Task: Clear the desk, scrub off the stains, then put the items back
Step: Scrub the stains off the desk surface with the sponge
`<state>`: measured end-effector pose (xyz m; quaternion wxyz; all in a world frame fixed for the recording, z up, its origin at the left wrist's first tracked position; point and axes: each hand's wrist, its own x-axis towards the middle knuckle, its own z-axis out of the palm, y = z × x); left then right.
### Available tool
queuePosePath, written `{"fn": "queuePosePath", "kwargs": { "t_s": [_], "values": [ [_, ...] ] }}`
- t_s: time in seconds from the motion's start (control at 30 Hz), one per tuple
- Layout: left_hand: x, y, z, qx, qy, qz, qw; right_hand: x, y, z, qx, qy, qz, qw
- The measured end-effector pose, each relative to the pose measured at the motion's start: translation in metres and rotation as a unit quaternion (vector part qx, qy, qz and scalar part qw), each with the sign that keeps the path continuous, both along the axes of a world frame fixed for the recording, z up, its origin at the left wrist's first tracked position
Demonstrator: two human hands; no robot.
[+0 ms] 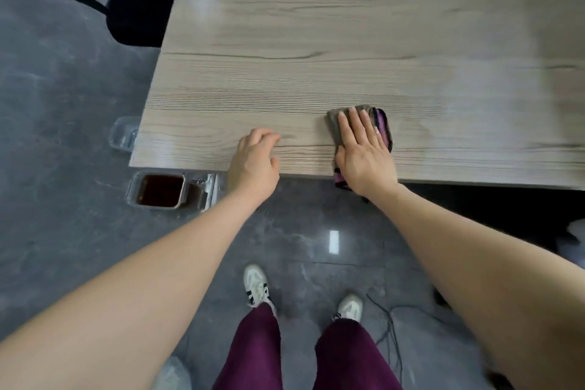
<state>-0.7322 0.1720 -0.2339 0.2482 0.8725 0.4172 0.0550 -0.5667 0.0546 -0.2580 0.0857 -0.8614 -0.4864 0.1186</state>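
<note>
The right hand (364, 152) presses flat, fingers straight, on the grey-and-purple cloth (384, 127) at the table (316, 41) front edge (part overhangs). The left hand (254, 158) rests beside, fingers loosely curled, holding nothing.

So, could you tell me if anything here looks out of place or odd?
Yes: two clear tubs sit on the floor by the desk's left corner, one holding dark liquid, one half under the edge. The cloth overhangs the near edge.
</note>
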Motion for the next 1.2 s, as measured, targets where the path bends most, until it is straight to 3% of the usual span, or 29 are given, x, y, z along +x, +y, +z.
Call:
{"fn": "queuePosePath", "kwargs": {
  "t_s": [0.13, 0.33, 0.53, 0.67, 0.8, 1.0, 1.2],
  "values": [
    [0.038, -0.036, -0.005, -0.007, 0.029, -0.046, 0.998, 0.036, -0.034, 0.002, 0.0, 0.008, -0.03, 1.0],
    [0.053, -0.041, -0.003, 0.011, 0.07, -0.036, 0.997, 0.038, -0.033, 0.004, -0.024, 0.051, -0.035, 0.998],
    [0.05, -0.038, -0.002, 0.015, 0.069, -0.054, 0.996, 0.013, -0.015, 0.014, -0.059, 0.143, 0.098, 0.983],
    [0.046, -0.033, 0.0, 0.005, 0.071, -0.073, 0.995, 0.022, -0.021, 0.016, -0.106, 0.096, 0.157, 0.977],
    [0.042, -0.029, -0.001, 0.003, 0.075, -0.098, 0.992, -0.004, -0.008, 0.015, -0.135, 0.03, 0.143, 0.98],
    [0.028, -0.014, -0.003, -0.014, 0.092, -0.132, 0.987, -0.022, 0.01, 0.014, -0.112, 0.015, 0.151, 0.982],
    [0.028, -0.016, -0.005, -0.007, 0.078, -0.137, 0.987, 0.016, -0.036, 0.018, -0.126, -0.006, 0.13, 0.983]
  ]
}}
